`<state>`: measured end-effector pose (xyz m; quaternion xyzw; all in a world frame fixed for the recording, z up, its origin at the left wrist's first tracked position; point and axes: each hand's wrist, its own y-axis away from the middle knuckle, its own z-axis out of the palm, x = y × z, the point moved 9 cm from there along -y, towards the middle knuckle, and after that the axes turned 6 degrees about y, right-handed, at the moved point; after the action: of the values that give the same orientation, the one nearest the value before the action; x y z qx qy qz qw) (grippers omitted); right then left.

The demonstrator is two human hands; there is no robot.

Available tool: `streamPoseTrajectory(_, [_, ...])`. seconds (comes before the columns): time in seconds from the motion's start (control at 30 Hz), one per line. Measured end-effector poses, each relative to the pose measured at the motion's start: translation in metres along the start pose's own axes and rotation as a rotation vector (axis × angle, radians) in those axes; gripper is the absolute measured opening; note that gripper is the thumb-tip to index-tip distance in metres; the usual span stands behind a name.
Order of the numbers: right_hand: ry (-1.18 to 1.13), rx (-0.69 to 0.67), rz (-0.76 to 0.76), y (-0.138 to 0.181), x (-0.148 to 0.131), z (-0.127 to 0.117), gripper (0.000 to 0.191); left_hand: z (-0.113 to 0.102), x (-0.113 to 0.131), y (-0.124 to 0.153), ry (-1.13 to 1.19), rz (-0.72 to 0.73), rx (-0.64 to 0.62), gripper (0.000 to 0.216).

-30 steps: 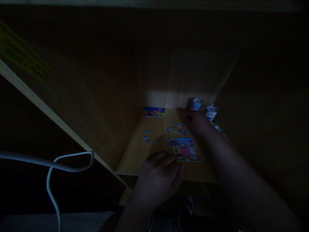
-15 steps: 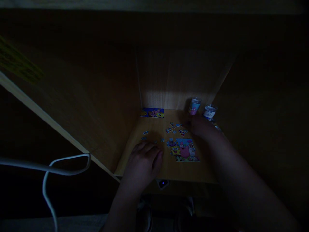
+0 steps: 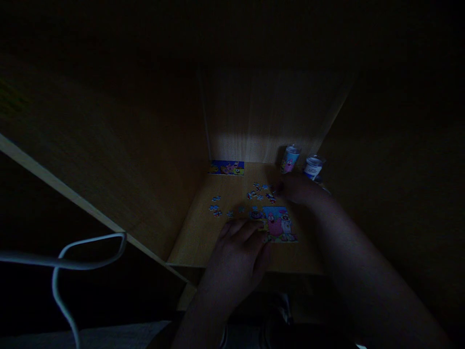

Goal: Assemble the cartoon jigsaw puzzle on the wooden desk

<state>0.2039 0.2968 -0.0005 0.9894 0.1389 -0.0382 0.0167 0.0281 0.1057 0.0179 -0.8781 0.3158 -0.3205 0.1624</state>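
A partly joined jigsaw puzzle (image 3: 276, 224) with cartoon characters lies on the wooden shelf (image 3: 189, 245). My left hand (image 3: 241, 249) rests at its left edge, fingers loosely stretched and covering part of that side. Behind the puzzle, my right hand (image 3: 296, 188) reaches low beside several loose puzzle pieces (image 3: 259, 194). Its fingers are drawn together, and the dim light hides what is between the tips. More loose pieces (image 3: 216, 212) lie apart to the left.
Against the back wall lies another cartoon picture strip (image 3: 227, 168). A clear-lidded cartoon canister (image 3: 289, 159) and a labelled clear jar (image 3: 313, 167) stand at the back right. Wooden side panels enclose the shelf. A white cable (image 3: 90, 265) loops at the left.
My left hand has moved right onto the puzzle's left edge, uncovering loose pieces on the left. My right hand stays near the back pieces. The view has shifted slightly.
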Motion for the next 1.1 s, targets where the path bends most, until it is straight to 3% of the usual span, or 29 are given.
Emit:
streamPoseTrajectory(0.13, [-0.237,0.026,-0.084,-0.001,-0.011,-0.005,0.009,0.019,0.006,-0.002,0.012,0.0,-0.062,0.026])
streamPoseTrajectory(0.23, [-0.456,-0.091,-0.233,0.005,-0.033,0.0,0.013,0.023,0.004,-0.003,-0.007,-0.014,-0.075,0.022])
streamPoseTrajectory(0.37, [-0.55,-0.257,-0.378,0.017,-0.058,0.006,0.014,0.025,0.002,-0.004,-0.017,-0.033,-0.095,0.019])
streamPoseTrajectory(0.5, [-0.572,-0.31,-0.369,0.019,-0.063,0.011,0.012,0.025,0.001,-0.004,-0.016,-0.041,-0.096,0.018])
streamPoseTrajectory(1.1, [-0.46,-0.257,-0.332,0.014,-0.065,0.018,0.012,0.024,0.002,-0.005,-0.016,-0.04,-0.092,0.016])
